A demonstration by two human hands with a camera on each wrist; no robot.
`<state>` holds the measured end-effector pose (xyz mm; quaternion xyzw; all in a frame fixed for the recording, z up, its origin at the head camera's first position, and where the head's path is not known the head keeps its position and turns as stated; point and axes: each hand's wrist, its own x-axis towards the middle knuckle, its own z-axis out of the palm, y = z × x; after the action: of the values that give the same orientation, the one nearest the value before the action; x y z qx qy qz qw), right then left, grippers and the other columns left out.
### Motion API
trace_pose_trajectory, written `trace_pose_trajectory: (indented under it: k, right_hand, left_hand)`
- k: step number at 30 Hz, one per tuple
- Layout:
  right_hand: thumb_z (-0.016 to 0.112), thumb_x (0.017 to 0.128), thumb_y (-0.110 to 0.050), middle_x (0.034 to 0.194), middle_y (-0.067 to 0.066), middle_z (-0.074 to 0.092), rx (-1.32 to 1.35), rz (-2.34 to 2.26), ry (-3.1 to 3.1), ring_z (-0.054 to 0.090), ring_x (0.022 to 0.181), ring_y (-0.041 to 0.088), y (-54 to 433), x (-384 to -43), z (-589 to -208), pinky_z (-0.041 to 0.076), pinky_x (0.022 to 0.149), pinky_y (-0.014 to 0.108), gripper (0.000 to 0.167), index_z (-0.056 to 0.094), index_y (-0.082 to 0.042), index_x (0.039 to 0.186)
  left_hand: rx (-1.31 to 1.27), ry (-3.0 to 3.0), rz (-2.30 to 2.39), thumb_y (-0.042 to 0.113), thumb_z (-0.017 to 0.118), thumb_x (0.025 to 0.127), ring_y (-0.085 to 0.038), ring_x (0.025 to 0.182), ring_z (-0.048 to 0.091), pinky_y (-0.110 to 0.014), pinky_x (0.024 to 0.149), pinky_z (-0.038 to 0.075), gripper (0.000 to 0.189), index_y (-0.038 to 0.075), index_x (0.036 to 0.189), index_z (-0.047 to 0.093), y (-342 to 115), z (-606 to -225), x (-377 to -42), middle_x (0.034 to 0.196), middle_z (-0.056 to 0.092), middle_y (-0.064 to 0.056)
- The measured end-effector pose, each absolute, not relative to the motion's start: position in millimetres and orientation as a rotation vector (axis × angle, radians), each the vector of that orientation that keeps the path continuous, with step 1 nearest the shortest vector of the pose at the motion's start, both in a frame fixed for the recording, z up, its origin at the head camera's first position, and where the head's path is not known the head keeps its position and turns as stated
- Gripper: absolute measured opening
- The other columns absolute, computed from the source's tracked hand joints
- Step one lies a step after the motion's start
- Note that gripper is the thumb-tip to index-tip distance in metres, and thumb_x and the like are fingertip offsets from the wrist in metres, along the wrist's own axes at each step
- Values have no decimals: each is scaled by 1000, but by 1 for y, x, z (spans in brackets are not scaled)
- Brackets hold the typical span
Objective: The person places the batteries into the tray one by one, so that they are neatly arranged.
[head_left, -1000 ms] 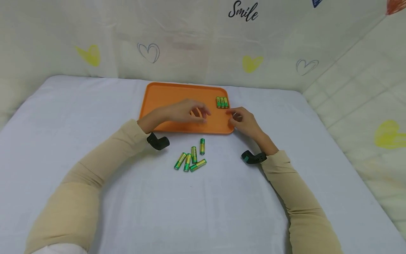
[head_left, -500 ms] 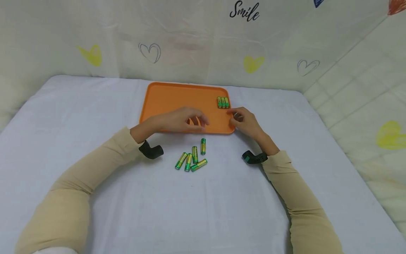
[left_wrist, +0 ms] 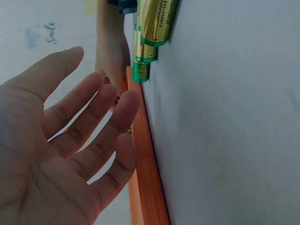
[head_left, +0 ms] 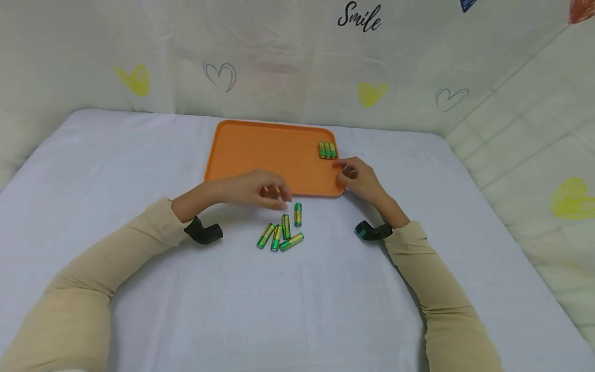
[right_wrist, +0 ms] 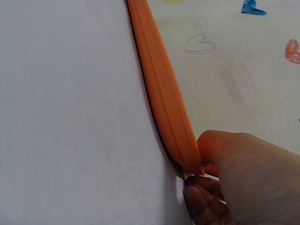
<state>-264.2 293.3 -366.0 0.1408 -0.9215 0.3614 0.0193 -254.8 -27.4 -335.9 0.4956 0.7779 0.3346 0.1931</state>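
An orange tray (head_left: 269, 155) lies at the back of the table. Three green and gold batteries (head_left: 327, 150) sit side by side in its far right corner. In front of it several more batteries (head_left: 285, 227) are scattered on the cloth, one (head_left: 298, 214) apart from the others. My left hand (head_left: 248, 188) hovers over the tray's front rim, holding nothing, its fingers loosely bent near that battery. In the left wrist view the palm and spread fingers (left_wrist: 103, 131) are bare. My right hand (right_wrist: 234, 173) pinches the tray's right rim between thumb and fingers.
A white cloth (head_left: 279, 310) covers the table. Behind it hangs a pale sheet (head_left: 288, 62) with drawn hearts and the word Smile. A black wrist camera (head_left: 204, 232) hangs below each wrist.
My left hand has moved from above the tray toward me and leftward, down to the front rim near the loose batteries. The right hand and the batteries have stayed put.
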Motion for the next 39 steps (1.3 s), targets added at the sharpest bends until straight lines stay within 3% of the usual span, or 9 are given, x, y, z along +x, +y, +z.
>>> trace_pose_trajectory:
  k: [4,10,19,26,39]
  right_hand:
    - [59,93,-4,126,21,53,435,1120,-2861,54,107,34,293,-264,-367,46,93,45,37,58,2,129]
    - [59,93,-5,127,21,53,428,1116,-2873,54,107,34,293,-264,-368,46,93,45,37,57,2,130]
    - [59,93,-4,128,21,53,404,1119,-2871,53,108,34,292,-264,-367,45,94,46,37,57,2,130]
    - [58,93,-4,128,21,53,408,1125,-2868,54,108,34,292,-263,-369,45,95,46,37,58,2,129]
    - [58,93,-4,127,21,53,422,1118,-2862,53,108,34,289,-263,-365,45,95,46,37,58,2,129]
  left_hand:
    - [1371,2136,937,28,69,92,-13,90,60,-28,74,47,24,11,110,66,-32,-341,-251,106,65,3]
    - [1324,2086,917,31,70,91,-12,94,61,-29,77,47,24,15,108,68,-39,-346,-243,105,65,6]
    - [1327,2052,869,38,83,77,-11,100,55,-30,84,42,41,21,111,67,-45,-351,-239,105,65,11]
    - [1322,1995,839,34,89,70,-12,106,53,-29,97,43,56,15,115,62,-46,-354,-238,111,61,7]
    - [1361,2035,835,32,89,71,-14,103,52,-29,94,43,54,14,113,61,-50,-352,-236,107,60,5]
